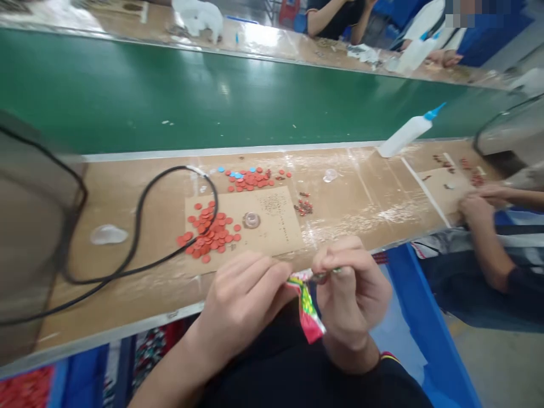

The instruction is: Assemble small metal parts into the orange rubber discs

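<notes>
Just above the front edge of the table (127, 306), both hands pinch a colourful foil strip (306, 311).

The left hand (242, 300) has a closed grip on the strip's top, whose long axis hangs downward, slightly tilted; the right hand (352, 294) pinches a slim green-tipped piece (327, 274) lying sideways, pointing left.

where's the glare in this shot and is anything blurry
In the head view, glare streaks the green belt and the taped wooden bench; the wide lens bows the bench edges; the left hand, right hand and printed packet look slightly soft.
</notes>
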Demonstrator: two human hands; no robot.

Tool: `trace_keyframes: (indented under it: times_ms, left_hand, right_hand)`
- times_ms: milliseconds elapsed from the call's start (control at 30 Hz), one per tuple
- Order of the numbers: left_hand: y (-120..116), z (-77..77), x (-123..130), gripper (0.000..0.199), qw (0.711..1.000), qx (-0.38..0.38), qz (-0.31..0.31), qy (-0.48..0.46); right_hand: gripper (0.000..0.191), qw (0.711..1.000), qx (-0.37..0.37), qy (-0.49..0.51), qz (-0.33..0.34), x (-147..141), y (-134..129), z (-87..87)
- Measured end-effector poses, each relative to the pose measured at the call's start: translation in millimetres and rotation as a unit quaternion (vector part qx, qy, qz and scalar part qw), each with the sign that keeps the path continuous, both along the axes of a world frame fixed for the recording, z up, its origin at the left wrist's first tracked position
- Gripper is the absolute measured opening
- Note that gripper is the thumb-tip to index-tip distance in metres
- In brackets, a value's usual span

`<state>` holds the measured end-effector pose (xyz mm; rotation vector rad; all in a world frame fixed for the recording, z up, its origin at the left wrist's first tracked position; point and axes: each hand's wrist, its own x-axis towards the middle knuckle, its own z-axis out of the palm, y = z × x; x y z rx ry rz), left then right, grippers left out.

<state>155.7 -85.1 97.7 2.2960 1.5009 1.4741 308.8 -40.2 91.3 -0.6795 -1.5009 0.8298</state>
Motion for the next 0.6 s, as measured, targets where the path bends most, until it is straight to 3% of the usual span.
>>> trace_keyframes:
  times_ms: [200, 367, 600]
  left_hand:
    - [18, -23.5, -15, 0.028, 0.999, 0.043, -0.031, -0.014]
    - [14, -28.7, -16, 0.023, 0.996, 0.056, -0.059, -0.034]
    - [9, -26.6, -20, 0.031, 0.997, 0.038, -0.073, -0.001]
  right_hand:
    - [0.017, 0.997, 0.074, -0.015, 0.033, 2, 21, -28.5]
    - [0.023, 0.988, 0.125, -0.008, 0.09, 1, 25, -32.2]
    - [0.012, 0.986, 0.122, 0.001, 0.118, 3, 26, -30.9]
